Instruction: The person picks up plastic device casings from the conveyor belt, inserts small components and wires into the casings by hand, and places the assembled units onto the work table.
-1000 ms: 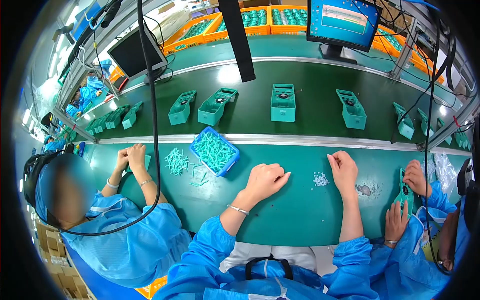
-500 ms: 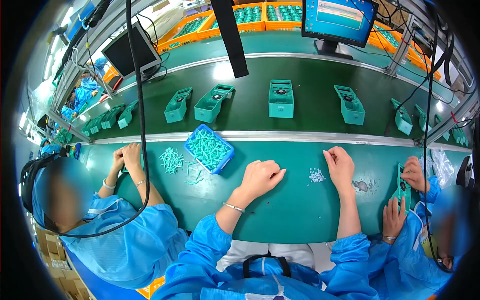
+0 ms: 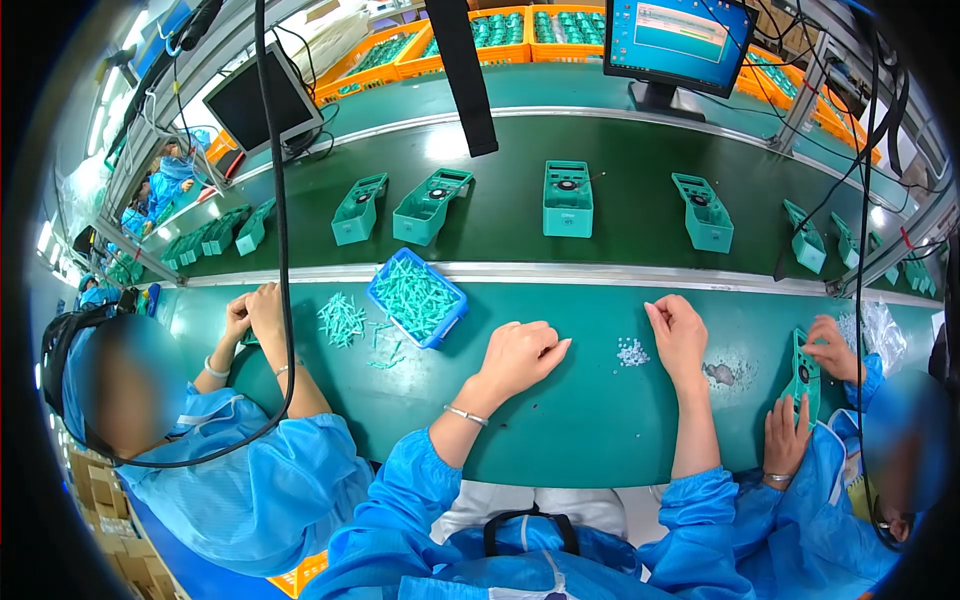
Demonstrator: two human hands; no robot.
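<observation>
Over the green table [image 3: 590, 440], my left hand [image 3: 522, 352] is closed in a loose fist, thumb toward the right, with nothing showing in it. My right hand [image 3: 680, 335] is curled, its fingers drawn in near the thumb, and nothing shows between them. Just left of it lies a small pile of whitish beads [image 3: 632, 352]. Farther left, a blue tray [image 3: 459, 312] full of thin green pieces sits tilted, beside a loose heap of such pieces [image 3: 342, 320]. My hands touch neither the beads nor the tray.
Green housings [image 3: 568, 212] with round dark parts stand on the dark green belt [image 3: 500, 220] behind a metal rail [image 3: 600, 273]. Co-workers sit on both sides; the right one's hands [image 3: 787, 437] hold a green housing [image 3: 804, 385]. A black cable [image 3: 272, 150] hangs at left.
The view has shifted slightly since the first frame. Lately the housings on the belt have moved a little to the right relative to the table. My hands keep nearly the same place and pose.
</observation>
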